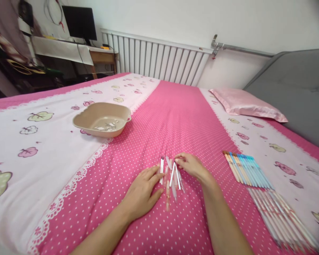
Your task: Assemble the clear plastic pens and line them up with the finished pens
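Note:
A small loose pile of pens (168,193) lies on the pink dotted bedspread between my hands, some clear and pinkish, others slim and white with dark tips. My left hand (145,189) rests palm down at the pile's left side, fingers stretched, its fingertips touching the white pens (162,170) there. From the right, my right hand (190,165) reaches to the pile's far end. Its thumb and forefinger close on the dark-tipped top of a slim white pen (178,176). Another white pen (172,174) leans beside it, forming an inverted V.
To my right lie a row of blue and orange pens (248,170) and, nearer, a row of pinkish pens (284,217). A beige basin (102,132) with small white pieces inside stands left. A pink pillow (246,102) lies by the grey headboard (295,81).

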The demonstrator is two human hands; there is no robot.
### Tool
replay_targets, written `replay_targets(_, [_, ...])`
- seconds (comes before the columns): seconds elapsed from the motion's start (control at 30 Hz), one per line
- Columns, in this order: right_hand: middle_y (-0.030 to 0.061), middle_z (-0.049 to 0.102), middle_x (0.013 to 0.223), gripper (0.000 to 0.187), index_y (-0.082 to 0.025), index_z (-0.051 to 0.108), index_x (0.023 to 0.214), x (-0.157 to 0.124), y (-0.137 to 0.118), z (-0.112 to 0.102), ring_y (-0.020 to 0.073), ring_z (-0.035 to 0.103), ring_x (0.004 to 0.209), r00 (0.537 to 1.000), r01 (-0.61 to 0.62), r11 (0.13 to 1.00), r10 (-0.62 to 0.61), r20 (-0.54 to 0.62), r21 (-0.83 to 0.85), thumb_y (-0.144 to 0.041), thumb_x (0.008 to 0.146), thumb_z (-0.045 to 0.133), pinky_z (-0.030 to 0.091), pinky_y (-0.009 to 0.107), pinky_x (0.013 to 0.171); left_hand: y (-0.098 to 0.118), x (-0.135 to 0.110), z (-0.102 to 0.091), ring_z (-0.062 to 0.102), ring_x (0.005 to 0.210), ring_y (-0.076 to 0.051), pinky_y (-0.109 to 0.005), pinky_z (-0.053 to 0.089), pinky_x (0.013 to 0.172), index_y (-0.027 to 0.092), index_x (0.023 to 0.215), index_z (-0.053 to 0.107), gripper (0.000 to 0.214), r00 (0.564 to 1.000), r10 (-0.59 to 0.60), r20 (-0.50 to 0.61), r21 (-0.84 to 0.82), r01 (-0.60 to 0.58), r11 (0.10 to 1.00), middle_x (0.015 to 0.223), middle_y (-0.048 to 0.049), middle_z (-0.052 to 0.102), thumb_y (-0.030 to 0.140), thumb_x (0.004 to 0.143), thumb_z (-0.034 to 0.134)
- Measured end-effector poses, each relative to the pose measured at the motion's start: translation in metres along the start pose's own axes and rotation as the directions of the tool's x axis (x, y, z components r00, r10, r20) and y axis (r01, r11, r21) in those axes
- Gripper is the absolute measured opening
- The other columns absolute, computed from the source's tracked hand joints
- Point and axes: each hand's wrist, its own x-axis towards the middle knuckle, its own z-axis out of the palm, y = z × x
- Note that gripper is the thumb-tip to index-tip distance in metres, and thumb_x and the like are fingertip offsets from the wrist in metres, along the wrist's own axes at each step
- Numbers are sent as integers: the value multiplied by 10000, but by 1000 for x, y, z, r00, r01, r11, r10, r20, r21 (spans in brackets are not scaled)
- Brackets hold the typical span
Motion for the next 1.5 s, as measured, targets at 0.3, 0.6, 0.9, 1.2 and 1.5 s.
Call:
replay_targets(0.3, [76, 675, 993, 279, -173, 650, 987, -6, -24, 17, 195, 608, 910, 984, 134, 987, -143, -104, -91, -320, 758, 588, 438, 302, 815, -2, 0, 4, 454, 1239, -250, -449, 413, 1014, 217, 1242, 515, 375, 999, -45, -29, 0, 45, 999, 1369, -103, 461, 276, 876, 463])
replay_targets(0.6, [67, 668, 979, 433, -159, 517, 1170, -4, -23, 23, 206, 599, 911, 984, 77, 985, -99, -146, -154, -165, 738, 522, 419, 290, 785, 0, 1, 3, 483, 1212, -264, -455, 433, 994, 211, 1223, 541, 363, 999, -34, -41, 8, 34, 999, 1340, -117, 493, 290, 874, 475])
replay_targets(0.9, [72, 662, 978, 471, -148, 422, 1251, 1, -19, 20, 169, 637, 855, 957, 148, 977, -102, -271, 153, -250, 807, 538, 480, 311, 793, -2, 0, 4, 454, 1242, -233, -420, 420, 1018, 198, 1281, 458, 403, 993, -54, -107, -40, 50, 998, 1366, -111, 460, 284, 888, 461])
replay_targets(1.2, [50, 659, 973, 497, -230, 459, 1235, -32, -52, 11, 151, 652, 849, 891, 211, 808, -391, 232, 550, -325, 778, 631, 537, 310, 760, 0, 2, 1, 472, 1218, -238, -429, 407, 1002, 225, 1270, 473, 393, 879, 49, -475, 118, 9, 993, 1276, -92, 553, 227, 877, 488])
replay_targets(1.5, [91, 655, 1016, 339, -179, 523, 1128, -29, -48, 1, 146, 663, 762, 957, 152, 845, -255, 139, 512, -361, 842, 534, 538, 291, 675, -2, 2, 0, 611, 817, -178, -359, 453, 819, 192, 1024, 634, 202, 857, 28, -515, 117, 38, 992, 880, -44, 704, 227, 887, 490])
